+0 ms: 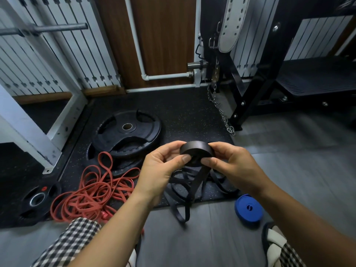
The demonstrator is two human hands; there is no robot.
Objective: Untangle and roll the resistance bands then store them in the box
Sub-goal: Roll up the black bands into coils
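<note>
I have the black roll up in the air between both hands, above the near edge of the mat. My left hand pinches its left side, thumb on the near face and fingers curled round the far rim. My right hand pinches the right side the same way. From under the roll the tail drops to the loose loops, which lie across the mat's near edge and onto the floor.

The job looks partway through, with a good deal of black band left to wind.

Risks as I judge them:
- If either pinch slackens, the wound turns could spring open and the coil telescope out sideways.
- The loops cross one another, so pulling the tail up could tighten a knot or feed in a twist.
- The tail could drag the loops under my arm.

The red bands lie in a heap at the mat's near-left corner, against the plates, and are plainly not sorted. The blue roll sits wound on the floor off the mat's near-right corner. I see no box.
</note>
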